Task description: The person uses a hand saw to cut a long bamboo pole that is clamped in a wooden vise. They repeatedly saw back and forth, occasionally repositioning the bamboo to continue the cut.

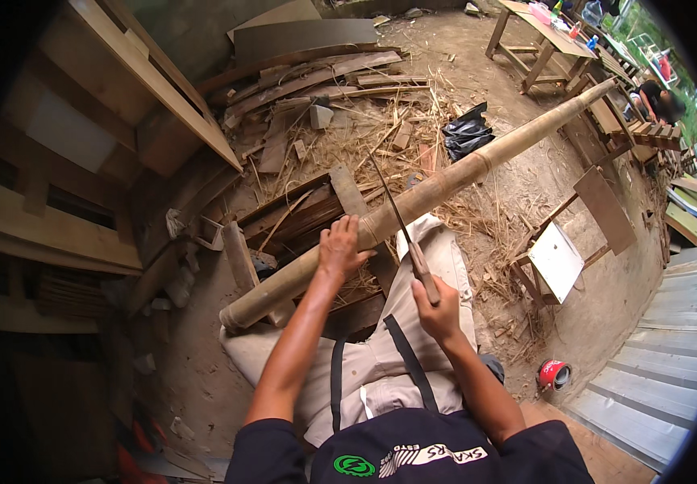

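A long, thick bamboo pole (pixel 477 164) slants across my front, from near left to far right. My left hand (pixel 342 246) is wrapped over it from above and grips it, thumb toward the right. In my right hand (pixel 439 310) is the wooden handle of a long, narrow-bladed cutting tool (pixel 422 266). Its dark blade crosses the pole just right of my left hand, seen nearly edge-on. Teeth cannot be made out, so I cannot tell whether it is a saw or a large knife. Under the pole stands an open wooden frame (pixel 347 192), between my legs in light trousers.
Boards and strips (pixel 316 85) are piled at the back, with shavings strewn before them. A black plastic bag (pixel 468 131) lies behind the pole. On the right are a white panel (pixel 556 262), a red can (pixel 555 375) and metal sheeting (pixel 659 363). Another person (pixel 656 101) crouches far right.
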`<state>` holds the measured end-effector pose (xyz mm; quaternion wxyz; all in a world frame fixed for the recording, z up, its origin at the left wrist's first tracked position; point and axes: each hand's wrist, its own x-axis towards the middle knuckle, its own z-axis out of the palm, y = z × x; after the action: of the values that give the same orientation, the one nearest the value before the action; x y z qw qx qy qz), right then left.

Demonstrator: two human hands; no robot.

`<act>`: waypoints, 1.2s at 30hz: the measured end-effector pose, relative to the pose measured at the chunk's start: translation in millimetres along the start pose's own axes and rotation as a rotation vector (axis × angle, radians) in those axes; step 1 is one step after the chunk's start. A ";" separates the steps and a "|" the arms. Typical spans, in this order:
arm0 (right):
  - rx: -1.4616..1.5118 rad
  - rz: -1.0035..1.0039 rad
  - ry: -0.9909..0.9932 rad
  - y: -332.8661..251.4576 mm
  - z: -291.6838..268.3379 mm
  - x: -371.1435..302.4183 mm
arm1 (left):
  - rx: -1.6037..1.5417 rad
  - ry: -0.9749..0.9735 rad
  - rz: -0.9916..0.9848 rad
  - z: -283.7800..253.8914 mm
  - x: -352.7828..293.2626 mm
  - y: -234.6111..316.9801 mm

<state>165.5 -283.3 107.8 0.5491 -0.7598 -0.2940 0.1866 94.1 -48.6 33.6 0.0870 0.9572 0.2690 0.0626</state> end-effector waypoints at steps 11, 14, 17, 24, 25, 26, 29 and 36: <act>-0.571 -0.569 0.029 55.1 77.2 183.5 | 0.038 0.248 0.122 30.4 -11.1 7.9; -0.680 -0.657 0.008 67.6 81.5 205.1 | 0.067 0.275 0.103 27.5 -15.7 13.9; -0.761 -0.768 0.035 72.1 83.4 210.6 | 0.129 0.292 0.119 25.9 -16.6 17.5; -0.738 -0.784 0.038 69.4 91.8 219.2 | 0.065 0.212 0.127 17.3 -5.7 8.2; -0.750 -0.754 0.024 69.4 93.8 221.3 | 0.029 0.194 0.129 14.9 -4.1 7.4; -0.772 -0.714 -0.010 68.8 94.8 223.9 | 0.013 0.173 0.126 12.4 -2.0 7.4; -0.787 -0.722 -0.008 67.9 98.1 228.8 | -0.027 0.127 0.099 4.3 3.1 9.1; -0.777 -0.713 -0.014 67.0 99.4 231.7 | -0.076 0.033 0.046 -10.0 8.1 11.9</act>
<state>296.9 -75.3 21.1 0.2544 -0.7588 -0.5854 -0.1293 105.3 -53.0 46.4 0.1175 0.9579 0.2457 0.0906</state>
